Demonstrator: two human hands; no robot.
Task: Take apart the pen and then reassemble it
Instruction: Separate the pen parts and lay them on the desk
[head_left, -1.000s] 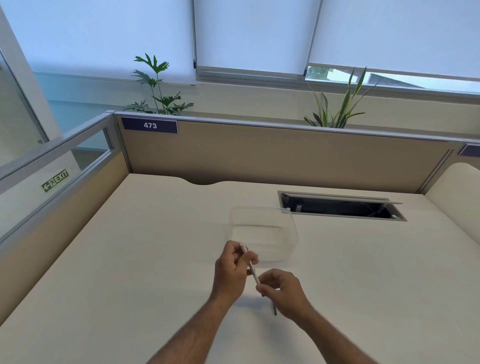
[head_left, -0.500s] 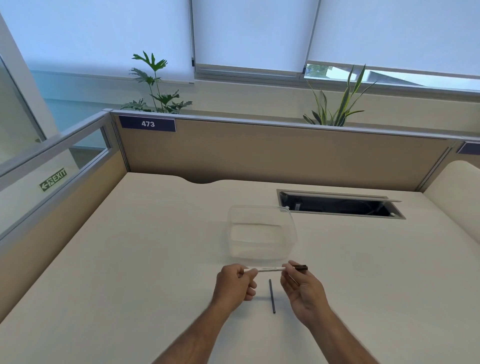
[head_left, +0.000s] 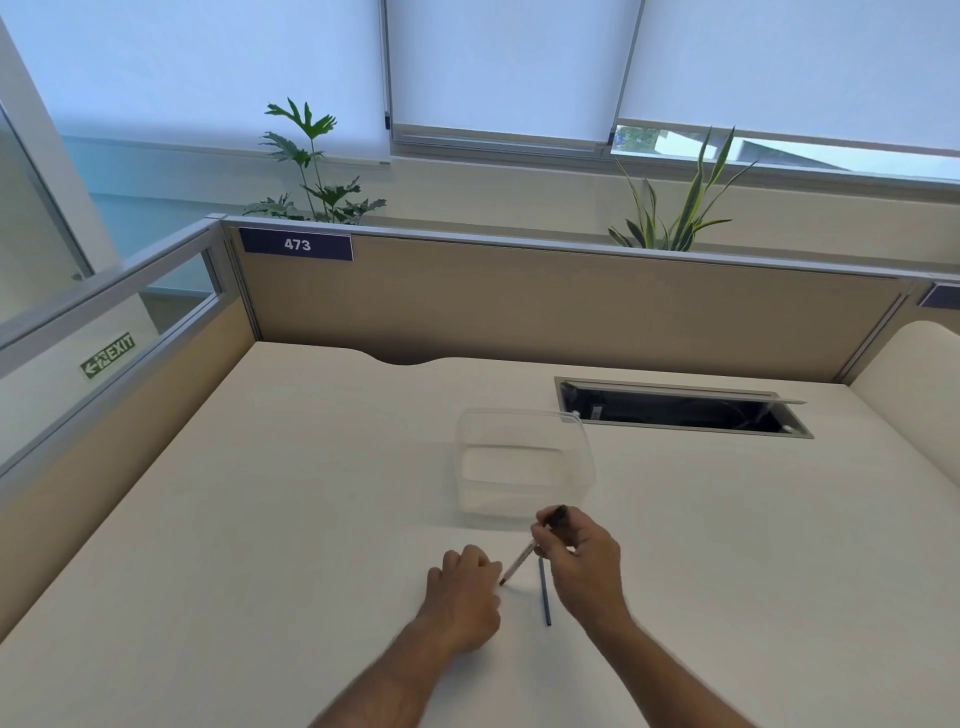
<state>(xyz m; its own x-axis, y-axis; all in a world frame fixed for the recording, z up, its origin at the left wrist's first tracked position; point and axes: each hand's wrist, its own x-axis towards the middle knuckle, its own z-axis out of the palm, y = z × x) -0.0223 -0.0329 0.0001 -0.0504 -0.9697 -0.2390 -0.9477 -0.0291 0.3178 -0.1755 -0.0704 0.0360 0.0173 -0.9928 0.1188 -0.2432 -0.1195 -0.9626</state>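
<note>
Low in the centre of the frame, the right hand (head_left: 584, 558) pinches the pen barrel (head_left: 521, 563) near its dark upper end, slanting it down-left so its tip touches or nearly touches the desk (head_left: 260, 519) beside the left hand (head_left: 464, 587). That left hand rests loosely curled on the desk; whether it holds anything cannot be told. The dark refill (head_left: 544, 597) lies on the desk between both hands, just below the clear plastic container (head_left: 524, 462).
</note>
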